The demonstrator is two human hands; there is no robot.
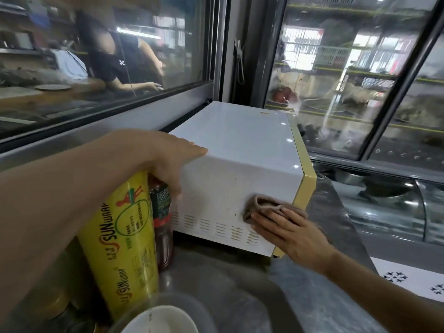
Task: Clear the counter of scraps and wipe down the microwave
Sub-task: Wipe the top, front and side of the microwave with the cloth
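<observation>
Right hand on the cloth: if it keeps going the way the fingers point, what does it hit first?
The right hand points up-left along the microwave side, pressing the cloth. Nothing until the left hand at the top corner, probably.

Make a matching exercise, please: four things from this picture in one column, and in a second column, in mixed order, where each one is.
Things:
1. cloth
2. left hand
3. yellow wrap box
4. dark bottle

Places:
A. on the microwave's top left edge
B. between the box and the microwave
C. pressed on the microwave's side under the right hand
D. standing left of the bottle

Pairs: 1-C, 2-A, 3-D, 4-B
</observation>
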